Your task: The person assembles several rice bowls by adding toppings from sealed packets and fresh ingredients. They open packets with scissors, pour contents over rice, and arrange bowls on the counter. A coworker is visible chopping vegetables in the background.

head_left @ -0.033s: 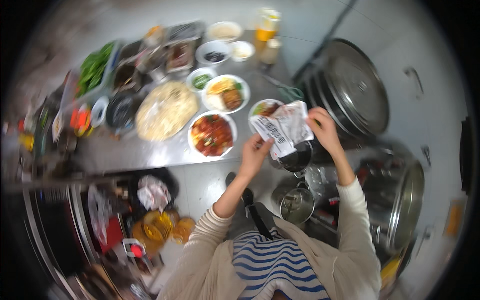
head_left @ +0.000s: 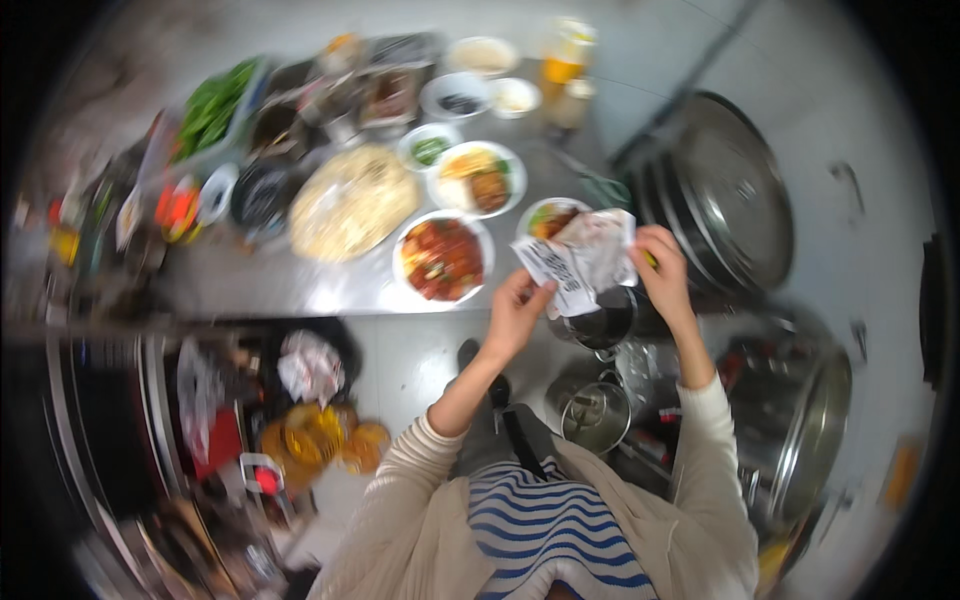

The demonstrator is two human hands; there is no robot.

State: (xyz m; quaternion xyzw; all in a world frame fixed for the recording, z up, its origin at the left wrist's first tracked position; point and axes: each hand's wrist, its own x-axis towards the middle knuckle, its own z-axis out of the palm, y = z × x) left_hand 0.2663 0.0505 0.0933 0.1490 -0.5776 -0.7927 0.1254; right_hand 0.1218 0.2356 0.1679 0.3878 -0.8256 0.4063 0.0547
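Pinching opposite sides finger-to-thumb, the left hand (head_left: 513,318) and right hand (head_left: 662,268) hold a creased, dark-printed white packet (head_left: 590,250).

A kitchen, commercial-looking: a metal surface (head_left: 335,292) carries leafy greens (head_left: 215,112) toward its back left corner and a dish of red-sauced food (head_left: 442,260) by its front edge; a big lidded stockpot (head_left: 735,190) stands beyond its right edge.
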